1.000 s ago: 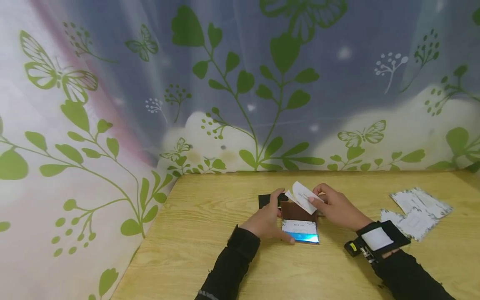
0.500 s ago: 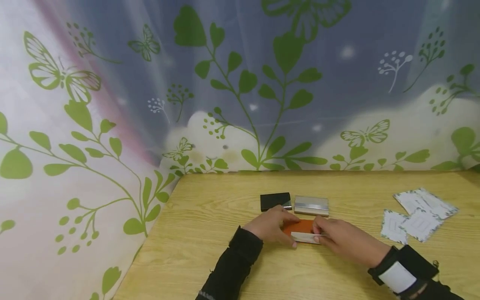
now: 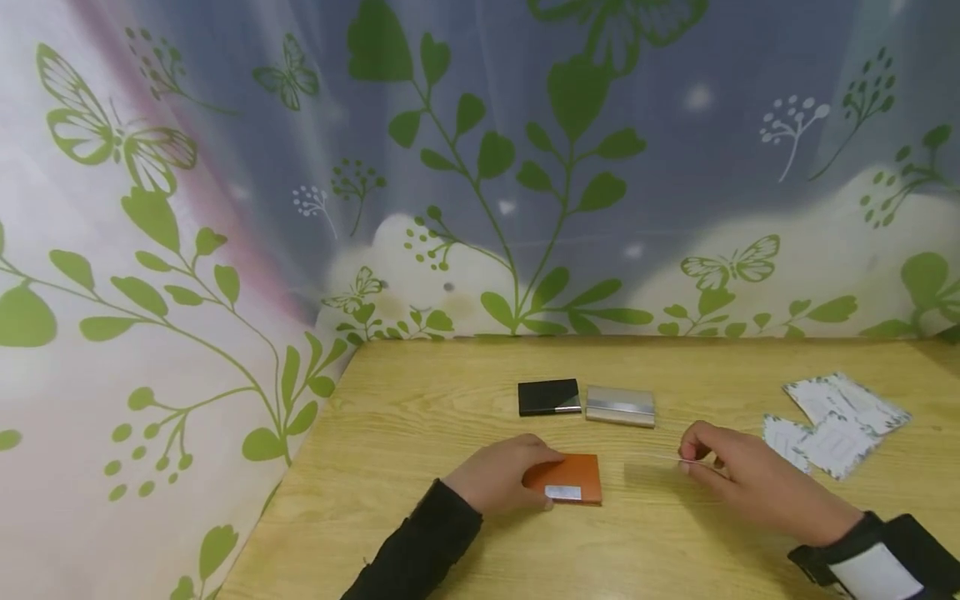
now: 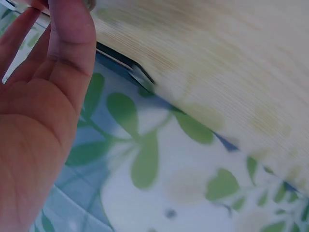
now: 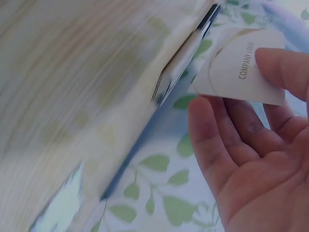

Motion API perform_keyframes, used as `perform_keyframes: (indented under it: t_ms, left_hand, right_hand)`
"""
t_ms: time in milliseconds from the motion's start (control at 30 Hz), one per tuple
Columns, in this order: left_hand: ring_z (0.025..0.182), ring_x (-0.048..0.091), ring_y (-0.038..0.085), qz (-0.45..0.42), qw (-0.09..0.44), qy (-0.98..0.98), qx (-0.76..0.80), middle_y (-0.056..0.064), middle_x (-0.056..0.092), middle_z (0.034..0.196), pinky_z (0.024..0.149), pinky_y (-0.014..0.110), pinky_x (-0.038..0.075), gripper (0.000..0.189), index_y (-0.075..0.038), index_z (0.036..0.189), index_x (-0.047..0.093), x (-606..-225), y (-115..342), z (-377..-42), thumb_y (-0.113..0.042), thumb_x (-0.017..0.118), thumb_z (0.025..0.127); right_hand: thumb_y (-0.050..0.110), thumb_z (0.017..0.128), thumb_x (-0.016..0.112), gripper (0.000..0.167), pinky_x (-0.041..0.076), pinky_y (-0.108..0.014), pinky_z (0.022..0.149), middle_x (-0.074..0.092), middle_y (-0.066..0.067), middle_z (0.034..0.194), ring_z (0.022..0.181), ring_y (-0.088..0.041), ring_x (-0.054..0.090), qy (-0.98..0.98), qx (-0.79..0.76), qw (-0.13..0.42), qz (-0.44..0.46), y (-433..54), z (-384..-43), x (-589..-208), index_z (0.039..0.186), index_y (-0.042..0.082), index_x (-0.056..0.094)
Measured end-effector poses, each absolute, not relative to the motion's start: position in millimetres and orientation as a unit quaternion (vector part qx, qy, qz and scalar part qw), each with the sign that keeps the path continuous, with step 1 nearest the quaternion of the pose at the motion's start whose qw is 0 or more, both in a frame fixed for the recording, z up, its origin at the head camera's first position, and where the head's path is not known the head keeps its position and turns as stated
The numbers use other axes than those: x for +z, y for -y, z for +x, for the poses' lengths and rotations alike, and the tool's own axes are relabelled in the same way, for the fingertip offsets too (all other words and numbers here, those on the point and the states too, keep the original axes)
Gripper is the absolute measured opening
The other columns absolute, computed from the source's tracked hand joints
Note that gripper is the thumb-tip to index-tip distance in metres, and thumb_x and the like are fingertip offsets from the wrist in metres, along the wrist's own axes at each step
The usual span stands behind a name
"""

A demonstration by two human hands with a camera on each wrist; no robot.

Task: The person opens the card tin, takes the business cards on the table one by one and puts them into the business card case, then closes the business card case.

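Observation:
An orange card case (image 3: 583,473) with a silver plate on its front lies closed on the table. My left hand (image 3: 495,477) grips its left end, thumb at the near edge and fingers over the top. In the left wrist view the left hand (image 4: 43,106) fills the left side, its fingertips cut off at the top. To the right of the case, my right hand (image 3: 761,483) pinches white business cards, seen nearly edge-on from the head. The right wrist view shows a business card (image 5: 241,60) with a gold arc and "COMPANY LOGO", between thumb and fingers of the right hand (image 5: 256,140).
Behind the orange case, a black card case (image 3: 547,398) and a silver card case (image 3: 619,406) lie side by side. Several white cards with leafy borders (image 3: 843,442) overlap at the right. A leaf-printed curtain (image 3: 465,250) hangs along the table's far and left edges.
The orange case, open one second ago with a card inside, is now closed and slightly further left. My right hand has moved right, carrying the white cards away from it.

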State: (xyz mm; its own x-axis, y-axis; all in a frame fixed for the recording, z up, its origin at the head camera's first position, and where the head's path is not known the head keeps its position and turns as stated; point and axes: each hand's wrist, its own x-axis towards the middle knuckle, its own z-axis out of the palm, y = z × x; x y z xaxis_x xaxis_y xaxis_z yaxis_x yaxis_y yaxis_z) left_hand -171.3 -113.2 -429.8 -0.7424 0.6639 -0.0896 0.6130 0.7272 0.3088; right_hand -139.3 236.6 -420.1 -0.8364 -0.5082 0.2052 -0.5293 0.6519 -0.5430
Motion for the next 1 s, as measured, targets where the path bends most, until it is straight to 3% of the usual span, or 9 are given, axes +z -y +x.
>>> perform_keyframes:
  t_ms: [133,433,533,633,733,900,1000]
  left_hand:
    - [0.125,0.059,0.017,0.329,0.093,-0.929,0.139,0.002,0.063,0.138,0.105,0.032,0.047,0.059,-0.018,0.145,0.063,-428.7,148.7,-168.6,-0.032,0.082,0.091]
    - [0.129,0.056,0.033,0.262,0.090,-0.939,0.204,0.014,0.060,0.141,0.108,0.048,0.044,0.059,-0.007,0.144,0.061,-428.2,201.9,-195.9,-0.018,0.083,0.091]
    - [0.125,0.057,0.034,0.252,0.070,-0.945,0.198,0.016,0.056,0.142,0.103,0.049,0.048,0.064,-0.007,0.145,0.059,-420.5,195.4,-197.8,-0.026,0.084,0.090]
    - [0.125,0.056,0.034,0.261,0.025,-0.951,0.166,0.017,0.052,0.143,0.100,0.046,0.050,0.069,-0.008,0.148,0.055,-410.0,175.4,-200.1,-0.037,0.082,0.091]
    - [0.131,0.053,0.036,0.278,0.002,-0.950,0.138,0.018,0.052,0.144,0.105,0.045,0.047,0.072,-0.006,0.151,0.051,-400.4,148.5,-208.5,-0.041,0.078,0.094]
    - [0.141,0.045,0.036,0.264,0.048,-0.962,0.049,0.017,0.051,0.151,0.117,0.046,0.036,0.076,-0.010,0.157,0.044,-397.0,112.3,-229.4,-0.048,0.072,0.097]
    - [0.138,0.049,0.034,0.246,0.072,-0.966,0.009,0.014,0.055,0.149,0.114,0.043,0.039,0.067,-0.011,0.153,0.048,-400.2,102.3,-239.8,-0.043,0.072,0.098]
  right_hand:
    - [0.008,0.096,0.074,0.021,0.050,-0.027,0.066,0.057,0.017,0.089,0.086,0.000,0.060,0.930,0.249,0.048,0.268,-250.7,-139.4,-423.0,0.094,0.021,0.059]
    - [0.007,0.089,0.081,0.027,0.046,-0.026,0.063,0.051,0.018,0.082,0.074,0.003,0.045,0.934,0.204,0.022,0.294,-263.5,-140.9,-437.2,0.088,0.023,0.059]
    - [0.012,0.089,0.081,0.025,0.043,-0.026,0.062,0.049,0.017,0.083,0.074,0.003,0.043,0.929,0.208,0.015,0.305,-266.1,-140.4,-441.6,0.089,0.023,0.058]
    - [0.017,0.087,0.084,0.028,0.042,-0.025,0.061,0.047,0.019,0.085,0.075,0.003,0.042,0.922,0.206,0.048,0.324,-268.2,-138.7,-445.3,0.090,0.024,0.057]
    - [0.018,0.084,0.087,0.031,0.042,-0.025,0.062,0.047,0.020,0.087,0.077,0.003,0.042,0.916,0.201,0.084,0.338,-268.7,-137.2,-448.1,0.090,0.026,0.057]
    - [0.017,0.084,0.087,0.030,0.044,-0.027,0.064,0.050,0.016,0.092,0.080,0.000,0.044,0.919,0.204,0.070,0.331,-266.7,-135.8,-451.1,0.091,0.024,0.059]
    - [0.018,0.085,0.086,0.027,0.044,-0.028,0.065,0.051,0.012,0.093,0.081,-0.003,0.045,0.923,0.206,0.045,0.321,-264.4,-134.2,-452.1,0.091,0.023,0.060]
